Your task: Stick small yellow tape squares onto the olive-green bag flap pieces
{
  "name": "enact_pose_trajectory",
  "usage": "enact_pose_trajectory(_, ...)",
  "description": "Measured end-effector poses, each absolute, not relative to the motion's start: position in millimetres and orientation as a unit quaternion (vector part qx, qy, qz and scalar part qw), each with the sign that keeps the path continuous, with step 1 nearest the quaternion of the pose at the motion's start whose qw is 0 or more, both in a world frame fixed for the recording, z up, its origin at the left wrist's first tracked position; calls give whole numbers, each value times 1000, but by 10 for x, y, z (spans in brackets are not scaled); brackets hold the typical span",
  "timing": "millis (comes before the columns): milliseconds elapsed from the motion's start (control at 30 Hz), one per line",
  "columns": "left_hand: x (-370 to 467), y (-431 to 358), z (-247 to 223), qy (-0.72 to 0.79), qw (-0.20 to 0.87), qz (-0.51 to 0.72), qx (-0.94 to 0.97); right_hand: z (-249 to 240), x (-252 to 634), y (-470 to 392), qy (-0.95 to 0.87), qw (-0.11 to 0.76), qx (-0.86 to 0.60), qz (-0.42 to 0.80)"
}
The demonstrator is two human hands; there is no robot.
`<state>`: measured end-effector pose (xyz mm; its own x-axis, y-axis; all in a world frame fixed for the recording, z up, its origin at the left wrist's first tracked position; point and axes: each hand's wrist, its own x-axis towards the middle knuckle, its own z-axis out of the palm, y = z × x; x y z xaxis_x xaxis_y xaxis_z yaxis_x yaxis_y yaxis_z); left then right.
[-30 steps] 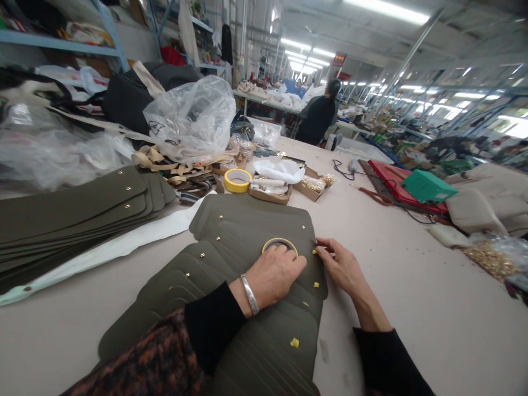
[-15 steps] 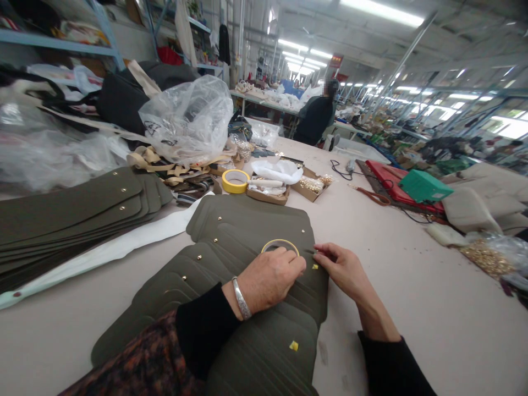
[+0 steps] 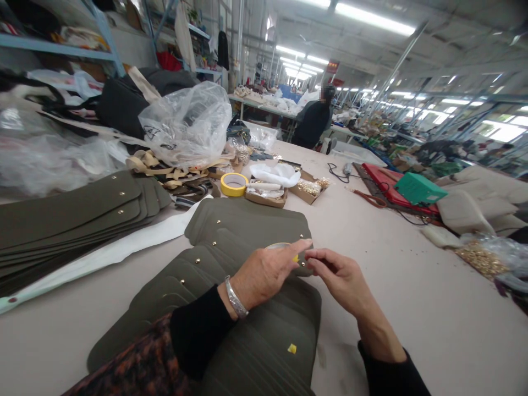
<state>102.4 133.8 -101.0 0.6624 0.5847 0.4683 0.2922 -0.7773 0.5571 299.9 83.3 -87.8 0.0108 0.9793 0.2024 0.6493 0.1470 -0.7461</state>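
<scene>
My left hand (image 3: 264, 275), with a silver bangle at the wrist, is closed over a roll of tape (image 3: 279, 245); only the roll's upper rim shows. A small yellow piece of tape (image 3: 295, 258) is by its fingertips. Close to those fingertips, my right hand (image 3: 336, 278) has thumb and index finger pinched together, and what lies between them is hidden. Both hands are above overlapping dark olive panels (image 3: 247, 220) with small gold studs. Another yellow tape bit (image 3: 292, 348) sits on a lower panel.
A second stack of olive panels (image 3: 82, 214) lies left, beside a white strip (image 3: 124, 258). Behind are a yellow tape roll (image 3: 234, 185), small boxes of gold hardware (image 3: 309, 187) and a plastic bag (image 3: 190, 126). A green box (image 3: 421, 188) stands right. A person (image 3: 313, 121) sits farther back.
The yellow tape bit near my right fingertips has left the panel and now shows by my left fingers. A gold stud is now uncovered below the fingertips. Both hands have shifted slightly.
</scene>
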Motion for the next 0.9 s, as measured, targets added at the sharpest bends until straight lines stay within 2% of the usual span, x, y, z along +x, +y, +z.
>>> enact_pose_trajectory(333,1020,1332,-1043,274,204,295,893,-902,2817,803,-779,349,-514,85)
enact_pose_trajectory(567,1017,1306,-995,249,229,281,898,-982,2797,798,-783,328,-529,18)
enact_pose_trajectory(700,1022,1310,-967,286,224,272,891,-995,2753,787,-770,337,-541,-22)
enact_pose_trajectory(800,1030,1319,-948,298,213,272,890,-978,2699,765,-750,347,-562,-13)
enact_pose_trajectory(900,1050,1308,-935,288,190,287,893,-934,2635,749,-690,378,-614,64)
